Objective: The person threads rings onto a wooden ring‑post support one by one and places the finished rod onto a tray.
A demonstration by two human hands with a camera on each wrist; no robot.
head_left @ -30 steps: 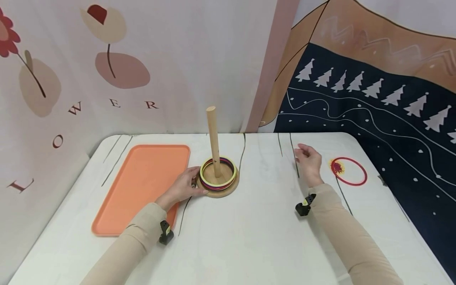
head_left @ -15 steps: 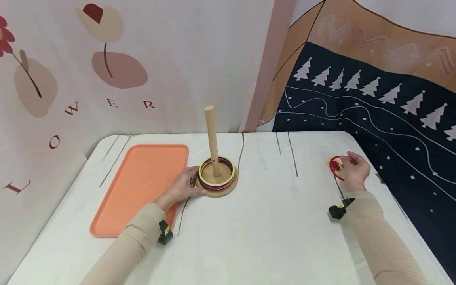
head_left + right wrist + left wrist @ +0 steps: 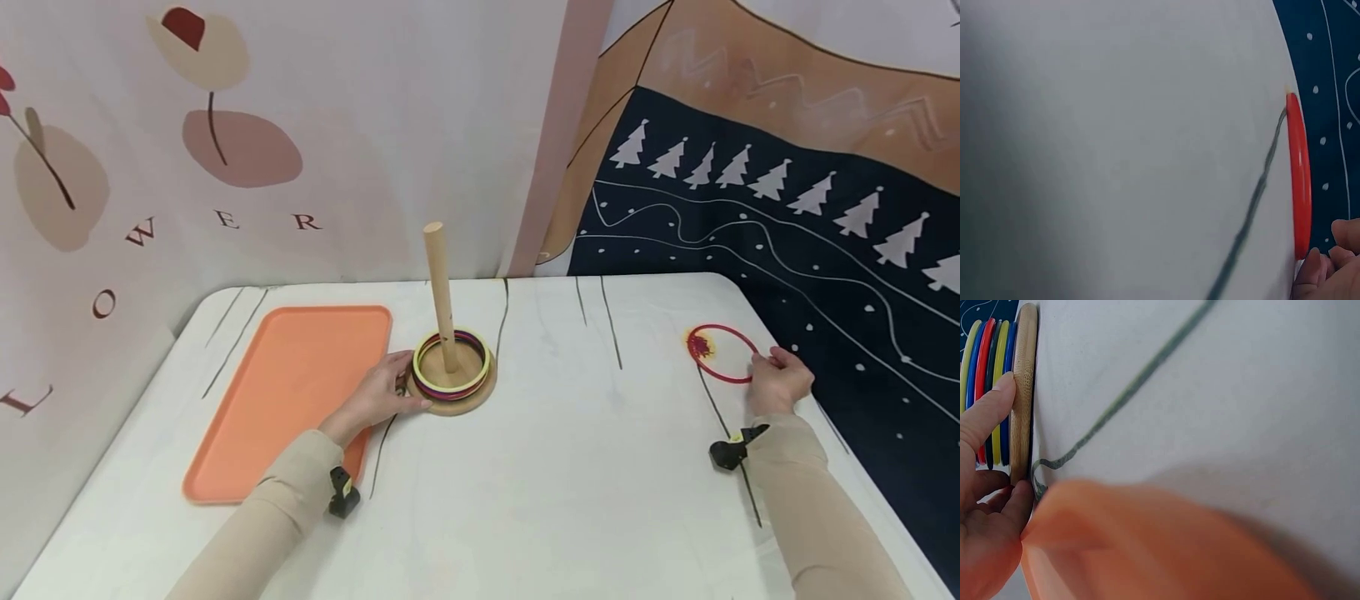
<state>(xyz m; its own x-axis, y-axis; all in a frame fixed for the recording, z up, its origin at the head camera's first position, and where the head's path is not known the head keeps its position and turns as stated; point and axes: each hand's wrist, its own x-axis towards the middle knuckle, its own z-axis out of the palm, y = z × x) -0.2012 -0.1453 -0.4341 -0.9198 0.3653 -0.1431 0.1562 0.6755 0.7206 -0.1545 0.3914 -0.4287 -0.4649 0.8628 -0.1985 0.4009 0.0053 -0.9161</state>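
Observation:
A round wooden stand (image 3: 452, 407) with an upright peg (image 3: 438, 296) holds several stacked rings (image 3: 452, 387), in yellow, blue, red and black. My left hand (image 3: 378, 392) grips the stand's left edge, thumb on the near side; in the left wrist view a fingertip (image 3: 1004, 384) presses the base's wooden rim. A single red ring (image 3: 738, 331) lies at the right of the table over a printed red and yellow flower. My right hand (image 3: 780, 379) is at its right rim, fingertips right against it. In the right wrist view the thumb stands apart from the fingers (image 3: 1313, 265).
An orange tray (image 3: 300, 358) lies left of the stand, partly under the left forearm. The white table (image 3: 585, 492) has printed dark lines. Behind it hang a pale printed curtain (image 3: 390, 125) and a dark cloth with white trees (image 3: 750, 217).
My right hand has moved right from the table's right-middle, passed over the red ring and come to its right rim. The left hand stays on the stand.

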